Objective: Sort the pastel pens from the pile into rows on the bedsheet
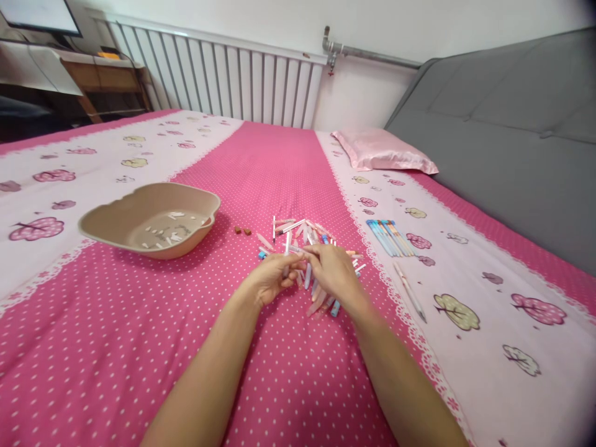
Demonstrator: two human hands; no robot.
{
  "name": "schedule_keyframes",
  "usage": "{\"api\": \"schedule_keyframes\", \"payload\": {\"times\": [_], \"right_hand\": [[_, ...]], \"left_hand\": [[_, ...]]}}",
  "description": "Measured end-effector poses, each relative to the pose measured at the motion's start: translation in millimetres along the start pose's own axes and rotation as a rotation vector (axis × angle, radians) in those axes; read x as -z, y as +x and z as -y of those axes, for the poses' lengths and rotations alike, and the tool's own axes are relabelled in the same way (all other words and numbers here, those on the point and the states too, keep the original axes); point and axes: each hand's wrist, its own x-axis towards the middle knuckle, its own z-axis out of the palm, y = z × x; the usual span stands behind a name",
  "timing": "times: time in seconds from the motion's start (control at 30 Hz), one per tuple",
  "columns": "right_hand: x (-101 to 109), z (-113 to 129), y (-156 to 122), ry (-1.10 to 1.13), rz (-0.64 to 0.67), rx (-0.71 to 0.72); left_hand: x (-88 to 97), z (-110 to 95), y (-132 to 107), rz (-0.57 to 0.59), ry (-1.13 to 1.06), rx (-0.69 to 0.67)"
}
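Note:
My left hand (272,276) is closed, its thumb and fingers around a pale, slim pen barrel (287,248) that stands nearly upright. Close beside it, my right hand (334,268) has its fingertips pinched together near the left thumb; whatever lies between them is too small to make out. Under and around both hands spreads a loose heap of pen parts (316,304): clear pinkish barrels, thin white tubes and blue pieces. To the right lies a neat row of pens (391,238) with blue and brown ends. Nearer me is a single clear pen (410,292).
A beige basin (139,202) on the left holds several small white pieces. Two small brown pieces (243,230) lie between it and the heap. All rests on a pink dotted bedspread (186,347). Farther back are a pink pillow (382,151), a grey headboard (503,124) and a radiator (242,77).

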Motion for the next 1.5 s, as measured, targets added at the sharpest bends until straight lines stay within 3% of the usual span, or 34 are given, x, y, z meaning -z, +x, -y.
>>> {"api": "schedule_keyframes", "payload": {"times": [0.1, 0.17, 0.47, 0.77, 0.93, 1.07, 1.3, 1.5], "right_hand": [[-5, -18, 14, 0.622, 0.055, -0.235], [-8, -27, 21, 0.844, 0.077, -0.35], [-1, -31, 28, 1.252, 0.2, -0.461], [1, -22, 21, 1.306, 0.277, -0.46], [-2, -15, 17, 1.338, 0.216, -0.402], [-5, -12, 16, 1.342, 0.192, -0.354], [-2, -11, 15, 1.3, 0.081, -0.193], [3, -12, 12, 1.152, 0.01, -0.128]], "left_hand": [[-0.1, -1, 0, 0.051, -0.006, 0.038], [0.5, -2, -1, 0.071, -0.027, 0.051], [1.1, 1, -4, 0.251, 0.052, 0.042], [0.0, 1, -5, 0.242, 0.099, 0.048], [-0.4, 0, -7, 0.197, 0.112, 0.015], [1.8, 3, -3, 0.156, 0.101, -0.08], [1.9, 14, 11, 0.201, 0.174, -0.321], [-1.4, 18, 14, 0.201, 0.292, -0.411]]}}
